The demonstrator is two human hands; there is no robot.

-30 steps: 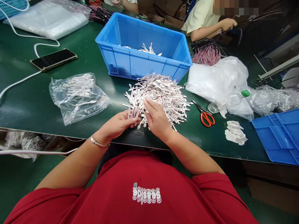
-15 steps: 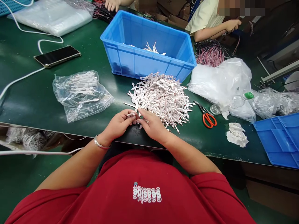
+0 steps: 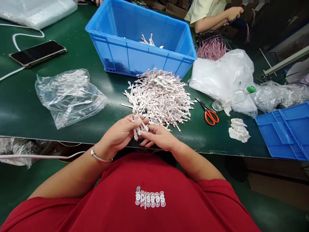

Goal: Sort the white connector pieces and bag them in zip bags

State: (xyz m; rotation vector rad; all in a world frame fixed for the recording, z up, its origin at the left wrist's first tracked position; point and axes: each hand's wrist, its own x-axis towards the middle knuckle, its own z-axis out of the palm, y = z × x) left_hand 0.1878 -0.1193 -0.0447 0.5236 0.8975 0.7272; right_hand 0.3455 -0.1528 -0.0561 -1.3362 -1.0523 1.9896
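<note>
White plastic pieces [image 3: 138, 126] sit bunched in the left hand [image 3: 116, 137], curled closed around them, just near of the heaped pile [image 3: 159, 96]. The open right hand [image 3: 159, 137] touches the bunch, which looks to need evening up next.

Two hands [image 3: 118, 135], one blue crate [image 3: 125, 58], one phone [image 3: 37, 53], one scissors [image 3: 210, 116], one bottle [image 3: 238, 96].

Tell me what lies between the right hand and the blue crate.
In the head view, a loose heap of small white parts lies between the right hand and the blue plastic crate.
</note>
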